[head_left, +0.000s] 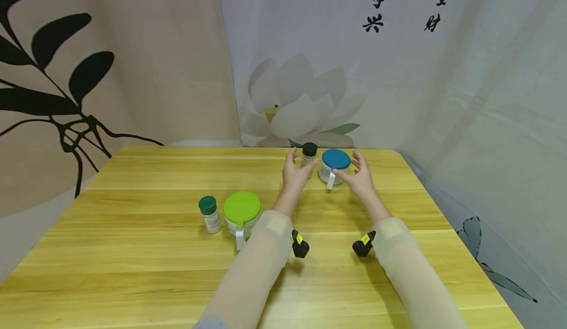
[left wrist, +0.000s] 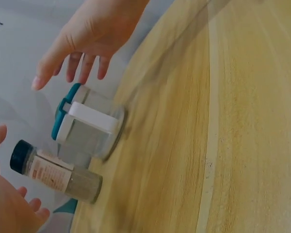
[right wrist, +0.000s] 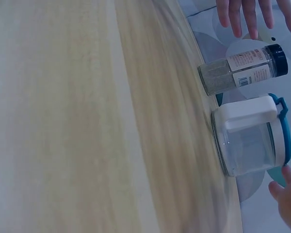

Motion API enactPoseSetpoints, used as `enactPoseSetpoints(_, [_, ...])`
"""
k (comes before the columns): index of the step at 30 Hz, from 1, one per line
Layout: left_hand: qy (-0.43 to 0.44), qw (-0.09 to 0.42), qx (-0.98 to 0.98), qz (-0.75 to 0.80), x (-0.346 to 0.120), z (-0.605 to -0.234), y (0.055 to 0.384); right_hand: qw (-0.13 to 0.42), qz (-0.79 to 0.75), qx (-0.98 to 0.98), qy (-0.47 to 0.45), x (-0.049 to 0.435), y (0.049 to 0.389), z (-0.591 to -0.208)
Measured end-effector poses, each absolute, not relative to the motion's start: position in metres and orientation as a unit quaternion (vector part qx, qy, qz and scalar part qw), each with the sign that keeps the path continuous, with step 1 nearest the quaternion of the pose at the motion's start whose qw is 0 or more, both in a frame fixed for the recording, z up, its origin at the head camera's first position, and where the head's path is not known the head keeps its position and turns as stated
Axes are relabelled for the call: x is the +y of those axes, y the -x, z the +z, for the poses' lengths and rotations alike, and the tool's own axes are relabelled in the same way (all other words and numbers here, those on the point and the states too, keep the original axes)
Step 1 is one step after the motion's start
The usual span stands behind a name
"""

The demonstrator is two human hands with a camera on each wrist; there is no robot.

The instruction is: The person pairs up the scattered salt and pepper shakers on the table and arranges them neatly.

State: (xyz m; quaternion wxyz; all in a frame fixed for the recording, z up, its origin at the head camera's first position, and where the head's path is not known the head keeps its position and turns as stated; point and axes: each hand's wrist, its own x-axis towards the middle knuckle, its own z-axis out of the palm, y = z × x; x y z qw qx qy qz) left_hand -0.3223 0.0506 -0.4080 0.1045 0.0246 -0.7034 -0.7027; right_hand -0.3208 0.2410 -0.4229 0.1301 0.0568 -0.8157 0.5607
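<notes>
A slim spice jar with a black cap (head_left: 309,150) stands near the back edge of the table. My left hand (head_left: 295,177) is beside it, thumb and fingers spread apart around its near side. To its right is a clear jar with a blue lid (head_left: 335,159) and a white handle. My right hand (head_left: 362,183) reaches to that jar's right side with fingers parted. In the left wrist view, gaps show between the left hand (left wrist: 9,199) and the labelled spice jar (left wrist: 53,172). The right wrist view has the right fingers (right wrist: 276,189) close by the blue lid (right wrist: 285,131).
Nearer and to the left stand a green-capped spice jar (head_left: 210,216) and a jar with a lime-green lid (head_left: 242,208), whose handle faces me. The left sleeve (head_left: 266,255) passes close to it. A printed curtain (head_left: 398,88) hangs behind the wooden table (head_left: 146,250).
</notes>
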Motion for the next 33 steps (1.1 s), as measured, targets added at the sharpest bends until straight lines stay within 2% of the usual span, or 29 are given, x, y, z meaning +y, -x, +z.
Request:
enactPoseSetpoints(18, [-0.025, 0.083, -0.726, -0.682, 0.046, -0.408, 0.339, 0.103, 0.572, -0.814, -0.021, 0.242, 0.336, -0.424])
enactPoseSetpoints(33, [0.030, 0.022, -0.777, -0.628, 0.038, -0.403, 0.348, 0.074, 0.574, -0.816, -0.002, 0.235, 0.342, -0.429])
